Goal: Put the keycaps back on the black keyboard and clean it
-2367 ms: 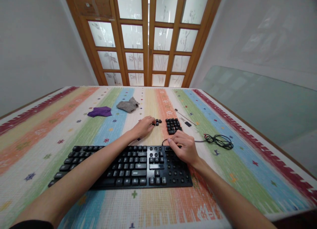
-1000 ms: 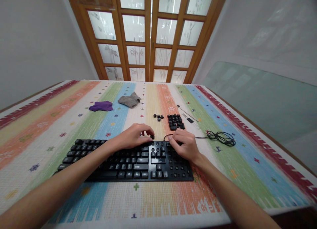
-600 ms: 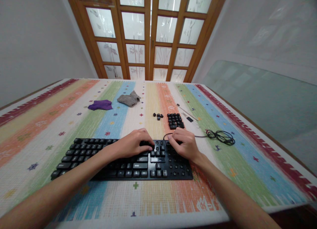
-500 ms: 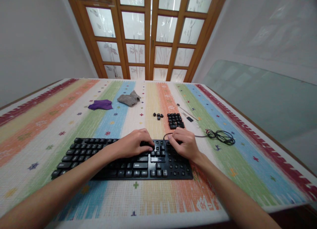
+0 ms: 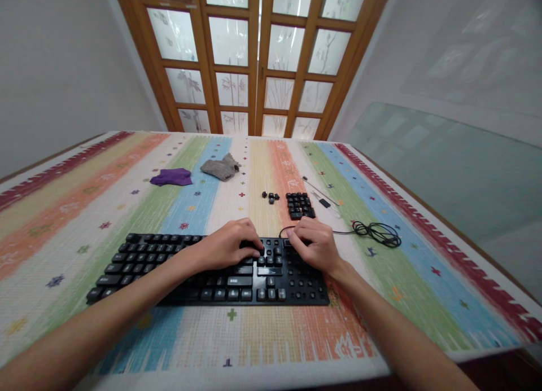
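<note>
A black keyboard (image 5: 190, 295) lies lengthwise in front of me. Its right end shows bare switches (image 5: 305, 284) where keycaps are off. My left hand (image 5: 232, 242) reaches across the keys, thumb and fingers pinched around a keycap left of the bare section; the fingers mostly hide it. My right hand (image 5: 314, 241) is closed over the keyboard's upper right part, thumb toward the left, and its fingertips are hidden. Beyond the right hand, loose black keycaps (image 5: 300, 205) stand grouped in a block. Several small black pieces (image 5: 271, 197) sit left of that block.
A black cable (image 5: 376, 234) runs from the keyboard to a coil at the right. A thin wire tool (image 5: 319, 189) and a small black piece (image 5: 324, 203) lie farther back. Purple cloth (image 5: 171, 177) and grey cloth (image 5: 221, 168) rest on the striped tablecloth (image 5: 207, 346).
</note>
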Action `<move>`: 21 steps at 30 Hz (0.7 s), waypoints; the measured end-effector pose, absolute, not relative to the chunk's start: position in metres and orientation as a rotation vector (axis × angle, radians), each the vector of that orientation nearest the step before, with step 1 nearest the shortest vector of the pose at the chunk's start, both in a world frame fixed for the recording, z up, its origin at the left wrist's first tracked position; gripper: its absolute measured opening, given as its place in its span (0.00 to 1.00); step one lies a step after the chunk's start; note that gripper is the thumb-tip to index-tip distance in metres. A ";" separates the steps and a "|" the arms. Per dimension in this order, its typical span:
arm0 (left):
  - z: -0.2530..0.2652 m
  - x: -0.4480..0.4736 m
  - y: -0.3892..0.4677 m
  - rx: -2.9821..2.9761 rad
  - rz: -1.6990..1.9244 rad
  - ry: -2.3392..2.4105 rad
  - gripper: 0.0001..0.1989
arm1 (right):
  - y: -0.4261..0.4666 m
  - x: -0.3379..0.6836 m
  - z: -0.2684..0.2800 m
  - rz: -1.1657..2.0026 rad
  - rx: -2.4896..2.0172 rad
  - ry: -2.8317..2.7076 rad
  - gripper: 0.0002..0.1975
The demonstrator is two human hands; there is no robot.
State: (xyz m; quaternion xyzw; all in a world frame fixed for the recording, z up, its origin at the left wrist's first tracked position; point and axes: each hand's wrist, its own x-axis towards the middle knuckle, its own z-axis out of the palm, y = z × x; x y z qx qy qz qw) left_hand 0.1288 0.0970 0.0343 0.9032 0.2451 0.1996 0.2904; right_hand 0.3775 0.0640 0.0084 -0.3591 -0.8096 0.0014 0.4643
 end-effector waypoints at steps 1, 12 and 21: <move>0.034 0.129 0.097 2.412 0.536 0.653 0.05 | 0.064 0.377 0.008 0.004 -0.880 -1.986 0.20; 0.034 0.131 0.099 2.472 0.537 0.570 0.10 | 0.063 0.377 0.009 -0.010 -0.891 -1.993 0.21; 0.041 0.132 0.094 2.557 0.476 0.536 0.10 | 0.063 0.377 0.009 -0.014 -0.887 -2.001 0.20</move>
